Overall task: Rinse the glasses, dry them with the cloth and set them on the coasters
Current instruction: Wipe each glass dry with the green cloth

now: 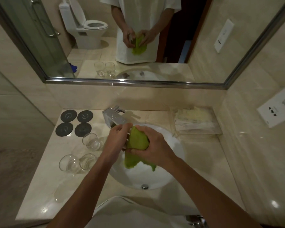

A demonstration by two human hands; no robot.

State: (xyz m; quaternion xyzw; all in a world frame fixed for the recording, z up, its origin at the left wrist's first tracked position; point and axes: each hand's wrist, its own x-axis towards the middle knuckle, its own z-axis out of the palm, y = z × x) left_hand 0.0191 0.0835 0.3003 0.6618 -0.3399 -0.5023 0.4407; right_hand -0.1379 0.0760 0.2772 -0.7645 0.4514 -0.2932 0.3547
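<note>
Nearest me, over the white basin (163,178), my right hand (152,149) is clenched round the green cloth (136,142), which is bunched over a glass. My left hand (118,139) grips that glass from the 9 o'clock side; only slivers of it (127,136) show between cloth and fingers, so I cannot tell exactly where my fingertips sit on it. The loose tail of the cloth hangs toward 6 o'clock into the basin.

Judgement on handling: the glass is thin-walled, wet and likely slippery, and would break if dropped on the basin or stone counter (44,186). Hold it round the body, not by the rim alone, and let the soft, pliable cloth do the turning. The cloth is light and bears no load.

Count of glasses: four in all. One is in my hands; three stand on the counter at 9 o'clock of the basin: a pair (69,162) (87,161) touching or nearly so, and one (91,142) further back, apart from them.

Count of coasters: four, dark and round, in a two-by-two block (68,116) (85,116) (64,130) (83,129) at 10 o'clock beyond the glasses. None carries a glass, so no placement is done yet.

Further off at 12 o'clock stands the chrome tap (114,117); no water visibly runs
</note>
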